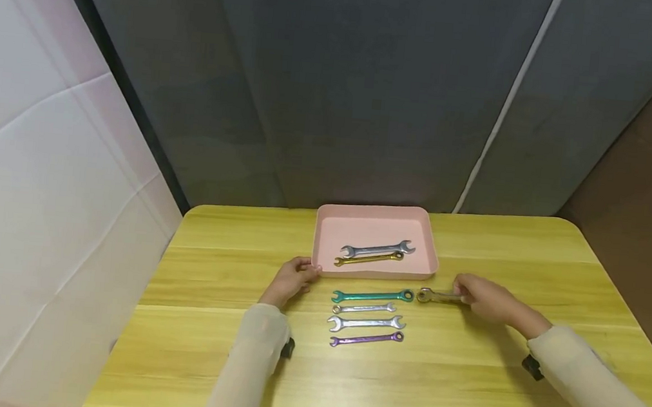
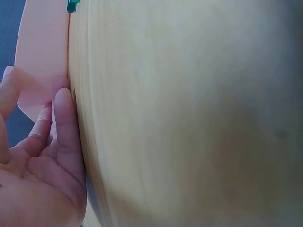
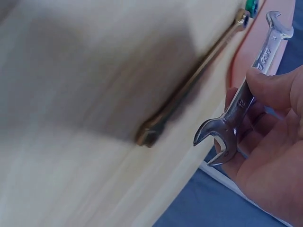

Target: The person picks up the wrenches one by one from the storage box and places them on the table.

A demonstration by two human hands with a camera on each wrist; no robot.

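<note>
From the head view, the right hand (image 1: 483, 299) sits at centre right of the frame with its grip pinched on a silver wrench (image 1: 437, 296), low over the bench (image 1: 530, 260) just below the lower right corner of the pink tray (image 1: 324, 229). The left hand (image 1: 294, 278) curls on the tray's lower left corner, steadying it. Two wrenches already lie inside the tray (image 1: 376, 252); four more (image 1: 368, 317) wait in a row at centre.

The left wrist view shows only fingers (image 2: 64, 123) against the tray wall (image 2: 42, 56) and blurred bench wood. It confirms contact, nothing else.

The right wrist view gives what the head view cannot: the thumb and fingers (image 3: 272, 87) clamp the silver wrench (image 3: 246, 101) only at mid-shaft, the open jaw end hanging free, and the wrench's dark shadow (image 3: 189, 85) falls on the bench beside it. I judge a pinch that light could let the wrench swivel or drop. It could also clip the tray's rim, or knock the green wrench (image 1: 373, 295) out of line.
</note>
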